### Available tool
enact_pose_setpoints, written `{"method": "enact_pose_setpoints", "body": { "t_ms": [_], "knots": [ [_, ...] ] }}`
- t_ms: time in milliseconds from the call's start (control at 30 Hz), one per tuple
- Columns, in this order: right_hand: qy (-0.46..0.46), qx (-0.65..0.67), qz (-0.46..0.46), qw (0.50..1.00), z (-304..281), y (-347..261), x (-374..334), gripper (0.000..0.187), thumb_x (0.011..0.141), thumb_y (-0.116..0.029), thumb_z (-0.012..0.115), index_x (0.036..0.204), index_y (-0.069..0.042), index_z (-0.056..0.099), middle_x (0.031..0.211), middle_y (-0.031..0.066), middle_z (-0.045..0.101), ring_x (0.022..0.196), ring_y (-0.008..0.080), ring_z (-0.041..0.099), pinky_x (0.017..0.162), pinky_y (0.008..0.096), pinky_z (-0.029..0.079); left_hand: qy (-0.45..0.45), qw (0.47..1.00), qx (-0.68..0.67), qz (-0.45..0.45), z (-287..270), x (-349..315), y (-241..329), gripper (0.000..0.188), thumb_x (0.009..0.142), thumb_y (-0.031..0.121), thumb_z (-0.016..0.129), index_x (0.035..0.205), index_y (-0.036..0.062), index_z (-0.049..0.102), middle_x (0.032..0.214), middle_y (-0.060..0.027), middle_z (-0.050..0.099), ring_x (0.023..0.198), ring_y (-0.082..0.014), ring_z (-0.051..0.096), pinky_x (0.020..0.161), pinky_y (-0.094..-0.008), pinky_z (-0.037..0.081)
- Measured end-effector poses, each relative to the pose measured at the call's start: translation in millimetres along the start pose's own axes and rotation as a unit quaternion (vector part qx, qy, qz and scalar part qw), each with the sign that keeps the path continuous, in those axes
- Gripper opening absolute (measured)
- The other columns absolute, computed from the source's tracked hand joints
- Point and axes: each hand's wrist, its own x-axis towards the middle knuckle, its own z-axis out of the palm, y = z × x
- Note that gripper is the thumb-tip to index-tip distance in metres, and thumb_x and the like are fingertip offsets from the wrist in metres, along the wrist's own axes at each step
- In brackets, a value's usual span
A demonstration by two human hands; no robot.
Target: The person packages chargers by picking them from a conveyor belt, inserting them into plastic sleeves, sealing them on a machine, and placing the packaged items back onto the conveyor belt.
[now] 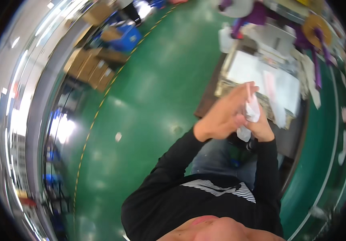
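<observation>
A crumpled, thin white sheet [253,111] sits between the left hand [226,115], fingers nearly straight, and the partly hidden right hand [262,127], neither clearly nearer; its long axis points away from the body. Which hand grips it, I cannot tell. Beyond is the dark-topped bench [292,140].

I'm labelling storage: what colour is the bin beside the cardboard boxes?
The bin is blue, best seen in the head view.
</observation>
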Motion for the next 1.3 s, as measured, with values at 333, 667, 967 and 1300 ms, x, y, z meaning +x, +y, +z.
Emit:
{"method": "enact_pose_setpoints", "body": {
  "t_ms": [333,667,967,1300],
  "knots": [
    [0.579,-0.528,-0.023,0.62,-73,-206,-379,0.052,0.085,-0.011,0.067,0.135,0.0,0.056,0.122,0.0061,0.063,0.112,0.0148,0.058,0.1,0.0306,0.045,0.063,0.986,0.02,-0.152,8,69,-111,0.056,0.108,0.037,0.047,0.086,-0.0055,0.076,0.068,-0.0082,0.071,0.068,-0.0178,0.064,0.07,-0.0344,0.049],
    [0.842,-0.37,0.324,0.222,-87,-153,-795,0.066,0.091,-0.049,0.071,0.115,0.012,0.065,0.115,0.0311,0.069,0.104,0.0424,0.067,0.092,0.0447,0.05,0.101,0.914,0.326,-0.219,26,135,-227,0.044,0.097,0.045,0.061,0.082,0.0057,0.072,0.071,-0.0136,0.069,0.07,-0.034,0.067,0.064,-0.0444,0.049],
    [0.36,-0.562,-0.065,0.742,-128,-254,-213,0.039,0.098,-0.014,0.067,0.134,0.0,0.059,0.123,0.0097,0.069,0.11,0.0173,0.064,0.099,0.0321,0.048,0.148,0.889,0.412,-0.131,32,124,-245,0.037,0.092,0.044,0.067,0.079,0.0092,0.064,0.075,-0.0151,0.069,0.076,-0.0401,0.068,0.067,-0.053,0.051],
    [-0.237,-0.372,-0.359,0.822,-47,-232,-79,0.135,0.063,-0.068,0.088,0.157,0.003,0.024,0.136,0.028,0.057,0.114,0.0406,0.063,0.092,0.0519,0.049,0.137,0.871,0.437,-0.177,62,147,-234,0.041,0.089,0.045,0.066,0.072,0.0085,0.063,0.072,-0.0153,0.068,0.074,-0.0385,0.068,0.066,-0.051,0.05]
  ]
}}
